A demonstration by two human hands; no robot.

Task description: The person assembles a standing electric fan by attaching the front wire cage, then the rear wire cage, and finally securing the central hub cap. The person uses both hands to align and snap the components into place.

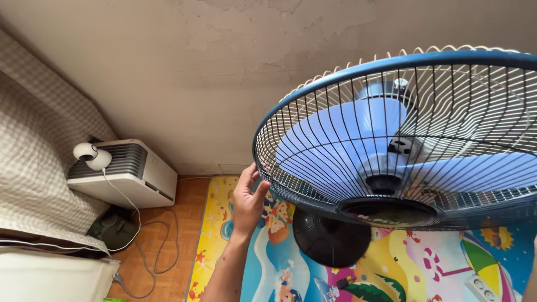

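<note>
Fan (403, 140), standing type, blue-rimmed wire guard, pale blue blades, tilted face-down toward the camera over its round black base (331, 237). Left hand (247, 200): fingers curled on the guard's left rim, seemingly steadying the head. Right hand: only a sliver at the right edge, grip cannot be told. Beneath: colourful cartoon play mat (268, 263). Left: white air unit (131, 173) with small white camera (92, 156), trailing cords (151, 246), checked bedding (33, 151). Wall close behind

Bright, even daylight fills the view; the translucent blue plastic fan blades (358, 140) glow softly, shadows stay faint, focus is sharp throughout, with slight wide-angle bending at the edges
</note>
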